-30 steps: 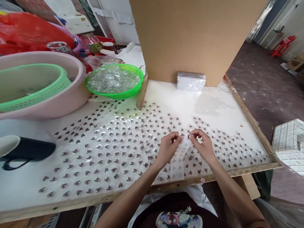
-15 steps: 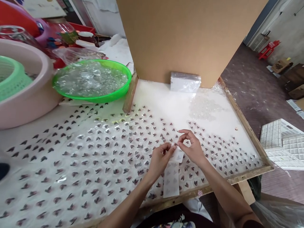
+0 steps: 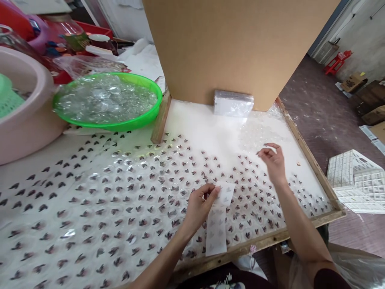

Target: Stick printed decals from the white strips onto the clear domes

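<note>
My left hand (image 3: 202,204) pinches a whitish backing strip (image 3: 217,228) printed with pale, paired leaf-like marks. The strip's upper end sticks out past my fingertips, and its lower part hangs down to the table's front edge. To the right, my right hand (image 3: 273,162) is raised over the table with its fingers bent toward the tips. A small dark speck shows at the fingertips; what it is I cannot make out. Below and around both hands lie rows of clear discs (image 3: 156,220) with small dark wing-shaped marks. Just beyond my right hand, plain clear discs (image 3: 255,134) are spread out.
A large cardboard sheet (image 3: 234,48) stands at the back, with a plastic-wrapped white block (image 3: 233,103) before it. At left are a green basin (image 3: 132,125) of clear pieces and a pink tub (image 3: 27,136). Wooden strips (image 3: 306,160) edge the table; a white crate (image 3: 355,180) is beyond.
My right hand has left the strip's top end and moved up and to the right, toward the plain discs. My left hand still grips the strip in about the same place.
</note>
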Available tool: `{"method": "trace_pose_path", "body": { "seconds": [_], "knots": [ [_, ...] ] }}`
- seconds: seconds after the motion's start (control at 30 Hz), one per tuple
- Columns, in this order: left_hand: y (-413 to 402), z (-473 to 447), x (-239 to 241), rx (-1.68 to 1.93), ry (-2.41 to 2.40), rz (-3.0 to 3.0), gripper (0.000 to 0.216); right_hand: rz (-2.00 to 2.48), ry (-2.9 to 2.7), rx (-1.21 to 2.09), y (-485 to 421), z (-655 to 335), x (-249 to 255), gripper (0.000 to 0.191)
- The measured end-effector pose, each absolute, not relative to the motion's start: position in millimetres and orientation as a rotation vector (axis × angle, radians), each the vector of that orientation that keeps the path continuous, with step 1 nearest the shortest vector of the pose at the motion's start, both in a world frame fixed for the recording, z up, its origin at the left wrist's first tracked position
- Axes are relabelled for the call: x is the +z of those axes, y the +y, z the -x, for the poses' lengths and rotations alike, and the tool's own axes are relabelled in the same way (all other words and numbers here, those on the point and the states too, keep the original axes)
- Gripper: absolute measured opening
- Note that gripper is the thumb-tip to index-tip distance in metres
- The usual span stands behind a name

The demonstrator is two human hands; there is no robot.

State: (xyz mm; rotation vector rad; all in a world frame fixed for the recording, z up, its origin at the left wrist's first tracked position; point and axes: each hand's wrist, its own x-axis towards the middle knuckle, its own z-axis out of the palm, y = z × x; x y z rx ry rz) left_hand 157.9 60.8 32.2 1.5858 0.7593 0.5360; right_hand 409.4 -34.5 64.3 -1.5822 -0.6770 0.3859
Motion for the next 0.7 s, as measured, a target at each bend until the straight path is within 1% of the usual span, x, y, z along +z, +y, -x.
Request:
{"method": "trace_pose_path", "body": {
  "seconds": [0.07,0.17,0.23,0.47,0.7],
  "knots": [
    [61.2,-157.6,32.3,0.532,0.76,-1.573,0.032,1.664,-0.56,0.271,-39.4,-458.9,52.8,0.051],
    [62.4,-157.3,29.9,0.532,0.759,-1.582,0.033,1.884,-0.484,0.275,-43.4,-512.4,29.6,0.052],
    [63.8,-157.2,26.9,0.54,0.758,-1.586,0.033,2.007,-0.493,0.285,-43.6,-528.4,16.7,0.051],
    [67.6,-157.0,21.7,0.56,0.768,-1.58,0.033,2.184,-0.535,0.271,-37.6,-529.0,-1.0,0.045],
    [68.5,-156.5,19.4,0.572,0.765,-1.595,0.035,2.31,-0.795,0.179,-33.5,-530.3,-9.3,0.04]
  ]
}}
